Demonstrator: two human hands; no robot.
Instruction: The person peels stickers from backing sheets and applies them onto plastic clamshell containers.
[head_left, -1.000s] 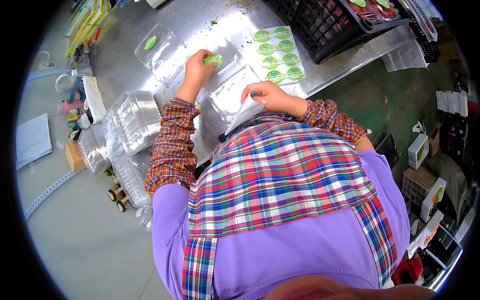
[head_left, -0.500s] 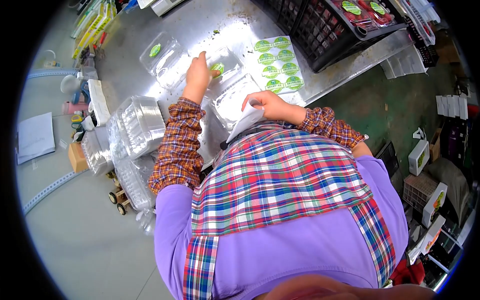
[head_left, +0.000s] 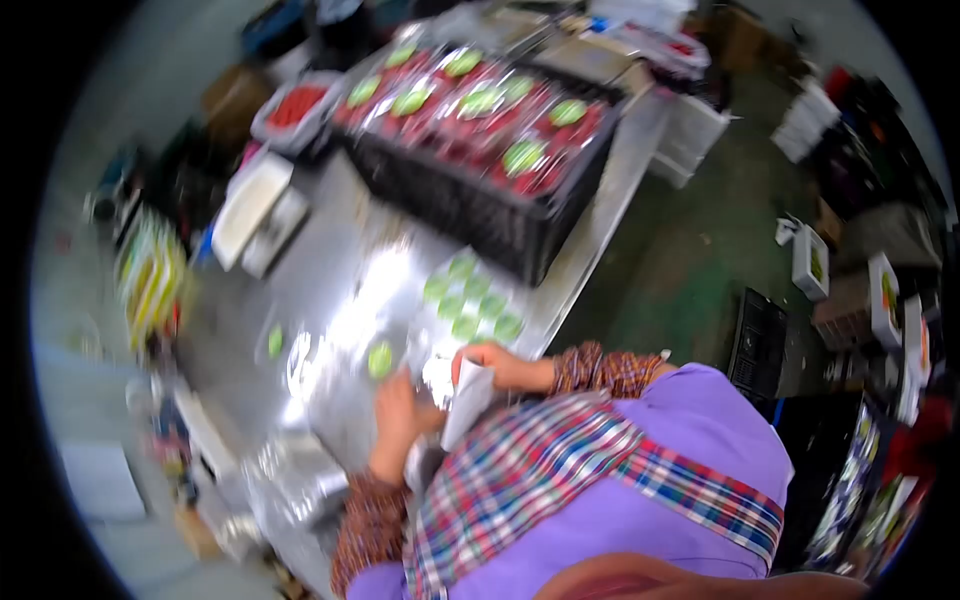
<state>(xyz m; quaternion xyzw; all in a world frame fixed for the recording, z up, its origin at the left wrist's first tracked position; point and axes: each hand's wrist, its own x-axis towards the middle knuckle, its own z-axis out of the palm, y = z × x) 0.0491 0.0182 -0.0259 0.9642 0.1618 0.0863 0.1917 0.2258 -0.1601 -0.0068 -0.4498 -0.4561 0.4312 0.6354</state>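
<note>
My right hand point(head_left: 508, 370) is closed on a folded white sheet of paper point(head_left: 468, 405), held against the front of my plaid apron. Close to its left edge is my left hand point(head_left: 402, 415), with fingers smeared by motion; whether they hold anything is unclear. Just beyond lie clear plastic containers, blurred, one bearing a round green sticker point(head_left: 380, 360) and another a green sticker point(head_left: 275, 341) farther left. A sheet of green stickers point(head_left: 470, 300) lies flat on the metal table past my right hand.
A black crate point(head_left: 450, 205) full of sticker-topped packs of red fruit stands at the back right. White scales point(head_left: 255, 215) stand to its left, near a bowl of red pieces point(head_left: 298, 104). Stacked clear containers point(head_left: 290, 480) sit at lower left. The table edge runs along the right.
The view has swung up toward the crate and blurred. My left hand has left the stickered container and come back near the paper, which my right hand still holds.
</note>
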